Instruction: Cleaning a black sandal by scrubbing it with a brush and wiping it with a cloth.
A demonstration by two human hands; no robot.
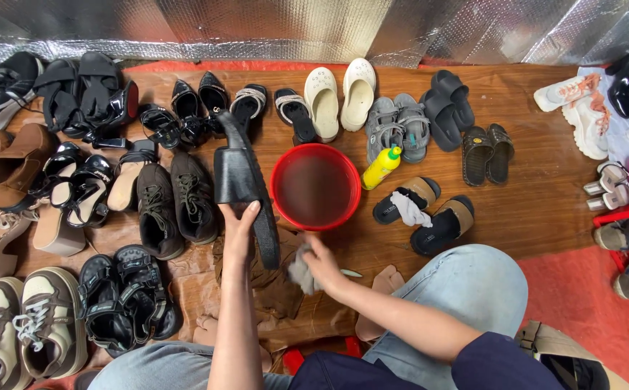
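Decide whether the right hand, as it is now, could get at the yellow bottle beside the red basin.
Probably yes: the right hand grips only a small grey cloth, and bare floor separates it from the yellow bottle past the red basin.

The person wears light blue denim jeans (466,289), both legs showing at the bottom of the view. A dark navy top (408,368) with short sleeves covers the torso, leaving both forearms bare and without rings or bands.

right hand (320,261) blurry on the grey cloth (300,274), shoe's (244,184) heel end hidden under left hand (239,230), far shoes cut off
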